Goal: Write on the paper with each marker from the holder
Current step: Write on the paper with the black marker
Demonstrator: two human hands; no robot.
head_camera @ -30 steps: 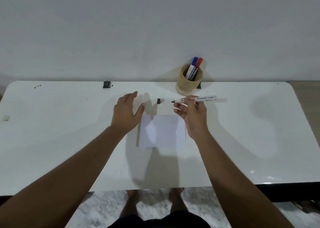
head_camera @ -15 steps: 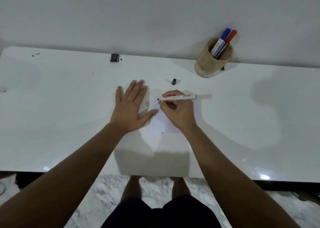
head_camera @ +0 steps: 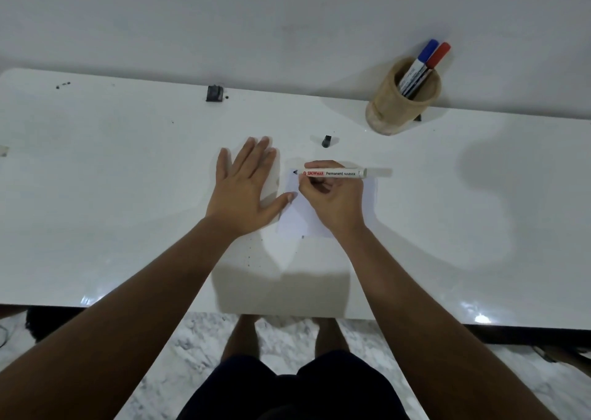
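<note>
A white sheet of paper lies on the white table, mostly covered by my hands. My right hand grips a white permanent marker, uncapped, its black tip pointing left over the paper's top left corner. My left hand lies flat with fingers spread, the thumb pressing the paper's left edge. The marker's black cap rests on the table just beyond the paper. A round wooden holder at the back right keeps a blue-capped marker and a red-capped marker.
A small black object sits at the table's back edge against the white wall. Dark specks dot the far left corner. The table's front edge runs below my forearms, with marble floor and my feet under it.
My right hand brought the marker down from near the holder to the paper. My left hand flattened beside the paper. The camera tilted down and shifted left.
</note>
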